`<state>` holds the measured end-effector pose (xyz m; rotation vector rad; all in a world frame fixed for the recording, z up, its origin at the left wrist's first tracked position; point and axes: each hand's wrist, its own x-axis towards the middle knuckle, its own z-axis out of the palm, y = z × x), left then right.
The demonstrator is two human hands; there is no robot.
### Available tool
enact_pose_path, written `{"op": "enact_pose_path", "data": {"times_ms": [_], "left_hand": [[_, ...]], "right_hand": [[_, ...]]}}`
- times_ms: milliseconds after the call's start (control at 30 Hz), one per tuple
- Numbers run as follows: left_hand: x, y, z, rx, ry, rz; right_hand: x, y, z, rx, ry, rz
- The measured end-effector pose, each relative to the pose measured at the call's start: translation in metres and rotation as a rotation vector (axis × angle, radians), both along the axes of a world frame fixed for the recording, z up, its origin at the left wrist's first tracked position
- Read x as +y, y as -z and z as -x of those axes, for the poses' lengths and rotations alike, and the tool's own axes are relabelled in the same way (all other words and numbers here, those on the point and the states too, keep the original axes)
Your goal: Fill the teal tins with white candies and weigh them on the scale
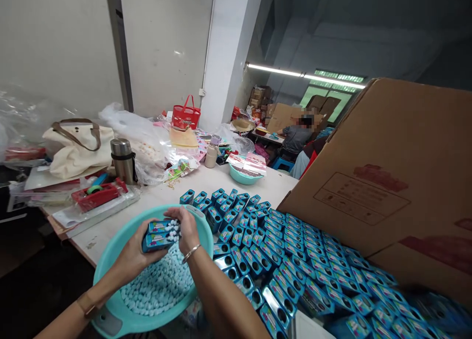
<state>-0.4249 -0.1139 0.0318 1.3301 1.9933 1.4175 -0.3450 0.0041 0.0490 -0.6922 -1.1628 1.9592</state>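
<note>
My left hand (135, 254) is wrapped around two small blue printed boxes (157, 240), held side by side and tilted above a turquoise basin (106, 270). Pale blue pellets (158, 285) lie in a heap inside the basin. More pellets sit at the boxes' right ends, against the palm of my right hand (187, 229). That hand is cupped, its fingers curled over the top of the boxes. A bracelet circles my right wrist and a band my left. Many similar blue boxes (254, 235) with round dark holes stand in rows to the right of the basin.
A large cardboard box (398, 181) rises at the right. Behind the basin are a steel flask (123, 162), a cream bag (79, 147), a red tape dispenser (99, 194) and a beige bottle (212, 152). A smaller turquoise bowl (246, 175) stands farther back. A person (297, 135) sits beyond.
</note>
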Motion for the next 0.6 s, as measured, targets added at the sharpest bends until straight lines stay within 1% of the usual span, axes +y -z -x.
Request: {"op": "enact_pose_path", "data": {"times_ms": [67, 133, 200, 267, 367, 400, 433, 467, 500, 533, 600], "left_hand": [[0.000, -0.003, -0.004, -0.056, 0.003, -0.006], [0.000, -0.004, -0.006, -0.062, 0.007, -0.007], [0.000, -0.003, -0.006, -0.031, 0.005, 0.000], [-0.003, -0.001, -0.005, 0.019, 0.011, 0.008], [-0.015, 0.001, -0.001, 0.078, 0.015, 0.035], [-0.022, 0.001, 0.001, 0.076, 0.022, 0.047], [-0.029, 0.000, 0.003, 0.068, 0.033, 0.058], [-0.037, -0.001, 0.005, 0.050, 0.052, 0.068], [-0.044, -0.002, 0.006, 0.023, 0.073, 0.076], [-0.050, -0.003, 0.007, -0.010, 0.091, 0.080], [-0.059, -0.004, 0.009, -0.099, 0.090, 0.081]], "right_hand": [[-0.002, 0.000, -0.002, -0.009, -0.007, -0.012], [-0.005, -0.002, -0.002, -0.043, -0.014, -0.014], [-0.009, -0.004, -0.001, -0.077, 0.005, -0.022], [-0.010, -0.005, -0.003, -0.093, 0.011, -0.069], [-0.004, -0.001, -0.013, -0.094, -0.059, -0.126], [0.002, 0.002, -0.018, -0.136, -0.087, -0.167], [0.008, 0.006, -0.023, -0.219, -0.099, -0.246], [0.014, 0.012, -0.027, -0.336, -0.122, -0.367], [0.020, 0.018, -0.029, -0.443, -0.159, -0.474], [0.025, 0.024, -0.030, -0.515, -0.205, -0.549], [0.031, 0.036, -0.024, -0.649, -0.361, -0.750]]}}
